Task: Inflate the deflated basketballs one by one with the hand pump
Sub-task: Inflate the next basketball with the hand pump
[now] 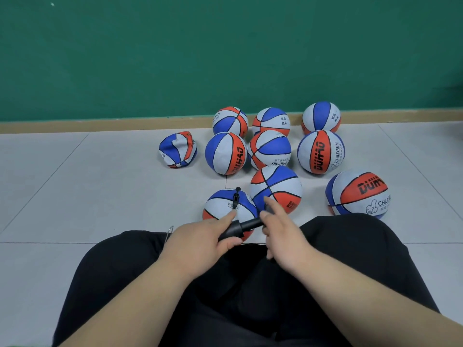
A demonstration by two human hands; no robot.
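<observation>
Far left, the crumpled blue-white-orange basketball (178,150) waits on the grey tiled floor (100,196). Our left grip (200,237) clasps the black plastic hand pump (238,227) — hose in the near rounder ball (220,205) — right grip (283,229) pinching its handle; let's stroke straight, steady.

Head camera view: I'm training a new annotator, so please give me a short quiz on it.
1. True or false: the left hand grips the pump.
2. Where is the crumpled ball? A) at the left end of the group B) on the lap C) on top of another ball
3. How many balls are in view, counting that one?
Key: 1 true; 2 A; 3 ten.
</observation>
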